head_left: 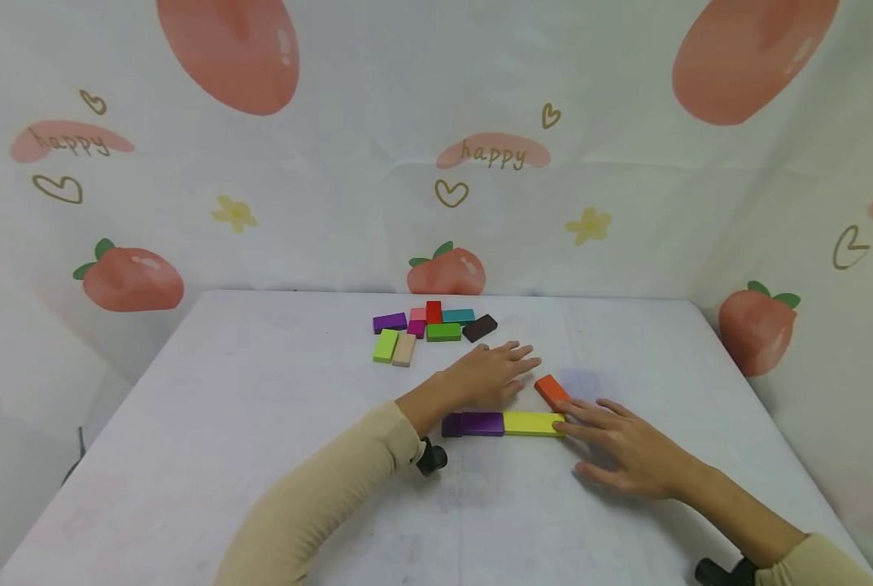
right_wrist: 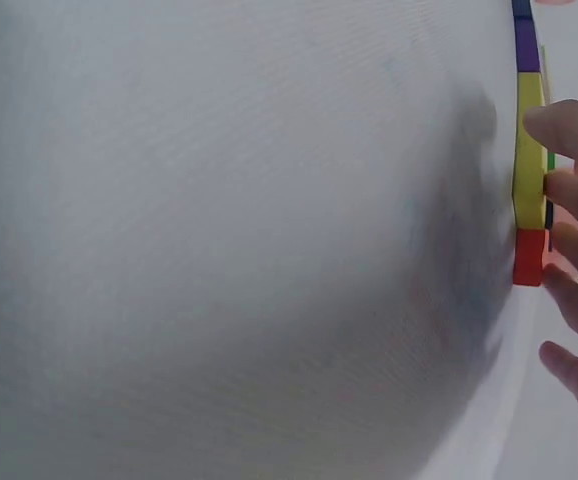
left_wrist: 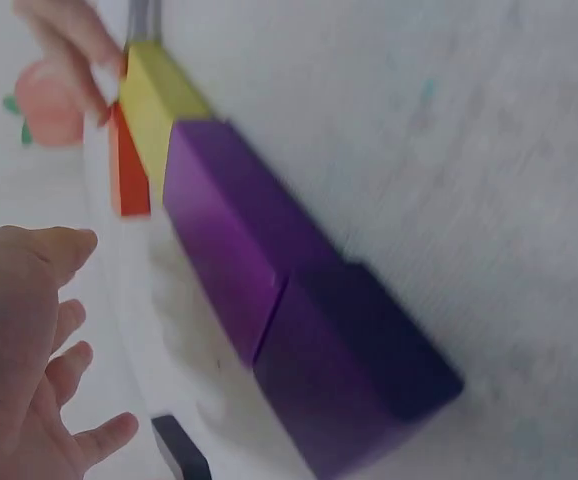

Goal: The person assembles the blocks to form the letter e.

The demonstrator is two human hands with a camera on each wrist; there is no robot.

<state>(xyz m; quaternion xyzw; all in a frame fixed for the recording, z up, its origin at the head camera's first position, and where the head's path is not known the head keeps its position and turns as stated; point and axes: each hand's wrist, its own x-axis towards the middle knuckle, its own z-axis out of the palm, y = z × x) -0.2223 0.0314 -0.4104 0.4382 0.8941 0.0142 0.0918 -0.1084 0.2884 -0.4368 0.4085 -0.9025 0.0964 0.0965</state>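
In the head view a dark purple block (head_left: pixel 451 425), a purple block (head_left: pixel 482 423) and a yellow block (head_left: pixel 534 423) lie end to end in a row. An orange block (head_left: pixel 551 392) slants behind the row's right end. My right hand (head_left: pixel 630 452) has its fingers stretched out, with fingertips at the yellow block's right end and the orange block's near end. Spread fingers show on my left hand (head_left: pixel 489 376), which is behind the row and holds nothing; the left wrist view shows it beside the purple block (left_wrist: pixel 234 220), not touching.
Several loose blocks lie in a cluster at the back of the white table (head_left: pixel 275 391), among them a green block (head_left: pixel 443 332), a beige block (head_left: pixel 403 350) and a dark brown block (head_left: pixel 480 328). A printed cloth (head_left: pixel 333 187) hangs behind the table.
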